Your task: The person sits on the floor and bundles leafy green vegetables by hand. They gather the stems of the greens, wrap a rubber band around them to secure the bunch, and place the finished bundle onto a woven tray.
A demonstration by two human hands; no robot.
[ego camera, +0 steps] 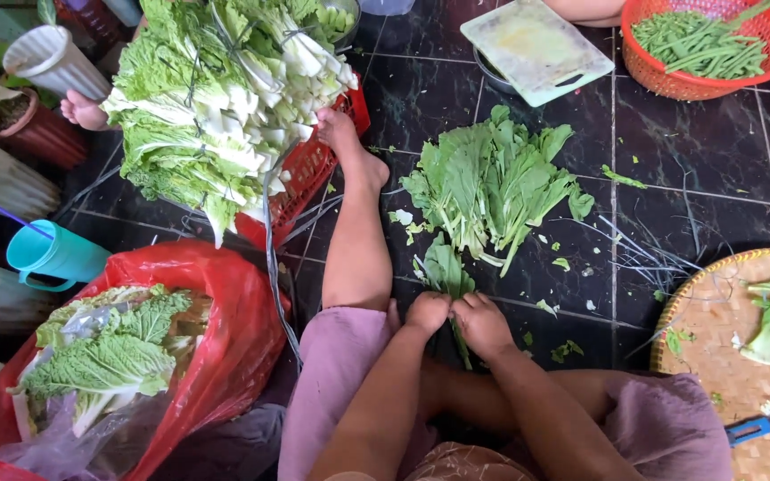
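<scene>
Now, hands: left hand (427,312) and right hand (483,323) side by side, each grip closed on the leafy stalk (446,272).
Stalk: on the floor (706,169), just below the pile of greens (490,183).
Basket: woven basket (715,356) right of the pile.

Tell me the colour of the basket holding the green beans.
Orange basket, seen in the head view, top right.

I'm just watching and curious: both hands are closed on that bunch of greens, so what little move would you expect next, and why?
Probably the leaf gets pulled off the stalk and laid on the loose greens pile ahead. The left hand and right hand sit side by side gripping one leafy bunch at its stem, and that pile already lies on the dark tiled floor just beyond it.
</scene>
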